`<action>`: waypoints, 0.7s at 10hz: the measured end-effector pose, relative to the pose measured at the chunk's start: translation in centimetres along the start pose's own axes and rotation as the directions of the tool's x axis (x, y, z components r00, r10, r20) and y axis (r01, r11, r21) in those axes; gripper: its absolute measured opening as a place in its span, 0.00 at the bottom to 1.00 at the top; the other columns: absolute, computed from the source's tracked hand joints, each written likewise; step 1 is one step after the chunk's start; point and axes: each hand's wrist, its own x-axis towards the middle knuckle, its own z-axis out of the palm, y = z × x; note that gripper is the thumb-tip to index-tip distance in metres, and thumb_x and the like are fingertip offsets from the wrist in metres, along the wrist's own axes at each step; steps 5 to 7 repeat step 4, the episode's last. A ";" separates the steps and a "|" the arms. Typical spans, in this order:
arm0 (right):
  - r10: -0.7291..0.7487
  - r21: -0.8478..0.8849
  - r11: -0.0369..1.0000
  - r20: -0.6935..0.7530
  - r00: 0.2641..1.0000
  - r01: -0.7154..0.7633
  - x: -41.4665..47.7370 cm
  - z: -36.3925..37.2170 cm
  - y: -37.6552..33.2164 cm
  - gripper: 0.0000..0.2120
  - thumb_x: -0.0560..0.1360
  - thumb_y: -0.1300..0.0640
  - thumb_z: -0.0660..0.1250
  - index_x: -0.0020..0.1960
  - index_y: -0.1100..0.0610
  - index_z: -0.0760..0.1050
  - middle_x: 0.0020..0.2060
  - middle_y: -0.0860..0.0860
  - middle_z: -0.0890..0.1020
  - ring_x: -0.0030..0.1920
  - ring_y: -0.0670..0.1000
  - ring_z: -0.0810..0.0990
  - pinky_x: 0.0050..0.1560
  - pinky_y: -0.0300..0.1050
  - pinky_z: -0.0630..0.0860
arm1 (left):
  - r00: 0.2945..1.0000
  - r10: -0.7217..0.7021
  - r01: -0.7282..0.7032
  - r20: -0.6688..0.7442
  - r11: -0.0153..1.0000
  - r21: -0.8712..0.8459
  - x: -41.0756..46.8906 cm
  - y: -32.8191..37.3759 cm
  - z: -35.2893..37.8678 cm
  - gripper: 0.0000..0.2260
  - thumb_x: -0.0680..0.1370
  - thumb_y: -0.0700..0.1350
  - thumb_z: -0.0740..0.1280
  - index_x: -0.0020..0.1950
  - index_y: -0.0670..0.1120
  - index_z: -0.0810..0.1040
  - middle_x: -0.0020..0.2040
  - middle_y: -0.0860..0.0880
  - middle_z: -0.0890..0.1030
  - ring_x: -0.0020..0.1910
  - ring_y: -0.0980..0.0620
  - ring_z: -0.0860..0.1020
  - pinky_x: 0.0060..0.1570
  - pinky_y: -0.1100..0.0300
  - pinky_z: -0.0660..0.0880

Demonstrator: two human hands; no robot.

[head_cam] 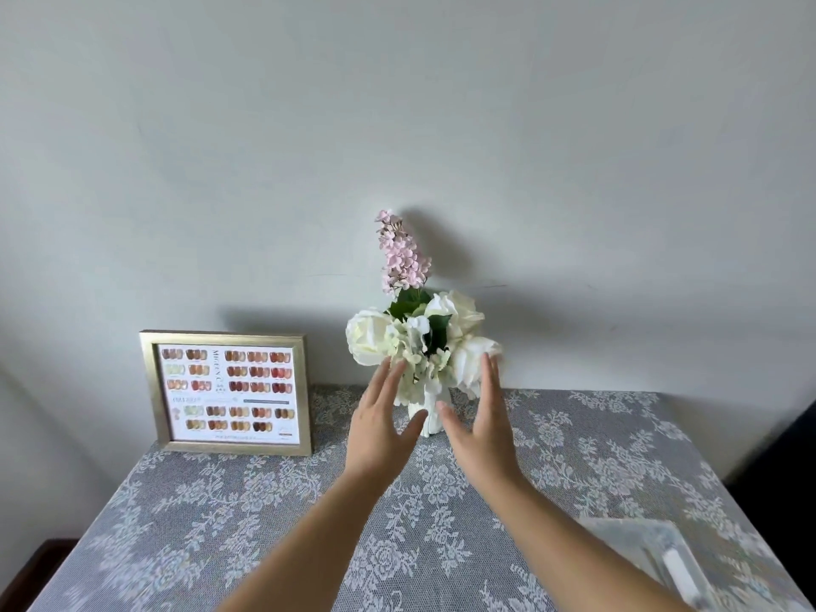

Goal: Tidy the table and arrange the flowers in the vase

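A white vase (427,418) stands at the back of the table against the wall. It holds white flowers (424,342) and one tall pink sprig (401,254). My left hand (382,430) is just left of the vase, fingers spread, palm facing it. On the other side my right hand (481,428) mirrors it, fingers apart. Neither hand grips anything; both hover a little in front of the vase and partly cover its lower body.
A gold-framed colour chart (227,393) leans against the wall at the back left. A clear box (653,554) lies at the front right. Grey lace cloth (221,523) covers the table. A dark object (790,470) stands beyond the right edge.
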 end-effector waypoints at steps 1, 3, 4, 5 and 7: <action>0.027 0.026 0.999 0.005 1.000 -0.028 0.2 -0.1 -0.1 0.39 0.74 0.46 0.65 0.71 0.35 0.40 0.75 0.48 0.54 0.71 0.48 0.63 0.60 0.38 0.69 | 0.999 -0.020 0.020 0.040 1.000 -0.007 0.4 0.2 -0.2 0.32 0.73 0.51 0.68 0.72 0.61 0.57 0.75 0.57 0.58 0.70 0.55 0.64 0.64 0.47 0.69; 0.065 -0.067 0.995 -0.037 0.997 -0.068 -1.4 -1.5 2.3 0.39 0.74 0.46 0.63 0.73 0.40 0.40 0.75 0.44 0.50 0.71 0.44 0.57 0.39 0.15 0.60 | 0.999 -0.042 0.043 -0.024 0.998 0.050 -1.7 -1.4 -0.5 0.33 0.73 0.51 0.68 0.73 0.60 0.54 0.75 0.56 0.57 0.70 0.53 0.63 0.65 0.50 0.68; 0.096 -0.103 0.991 0.042 0.994 -0.091 -4.3 -1.6 4.0 0.38 0.74 0.46 0.62 0.73 0.41 0.39 0.75 0.43 0.48 0.73 0.44 0.52 0.55 0.20 0.58 | 0.993 -0.119 0.120 -0.020 0.987 0.108 -4.6 -2.9 0.3 0.32 0.73 0.53 0.66 0.73 0.56 0.54 0.75 0.55 0.56 0.71 0.53 0.61 0.67 0.50 0.65; 0.096 -0.103 0.991 0.042 0.994 -0.091 -4.3 -1.6 4.0 0.38 0.74 0.46 0.62 0.73 0.41 0.39 0.75 0.43 0.48 0.73 0.44 0.52 0.55 0.20 0.58 | 0.993 -0.119 0.120 -0.020 0.987 0.108 -4.6 -2.9 0.3 0.32 0.73 0.53 0.66 0.73 0.56 0.54 0.75 0.55 0.56 0.71 0.53 0.61 0.67 0.50 0.65; 0.096 -0.103 0.991 0.042 0.994 -0.091 -4.3 -1.6 4.0 0.38 0.74 0.46 0.62 0.73 0.41 0.39 0.75 0.43 0.48 0.73 0.44 0.52 0.55 0.20 0.58 | 0.993 -0.119 0.120 -0.020 0.987 0.108 -4.6 -2.9 0.3 0.32 0.73 0.53 0.66 0.73 0.56 0.54 0.75 0.55 0.56 0.71 0.53 0.61 0.67 0.50 0.65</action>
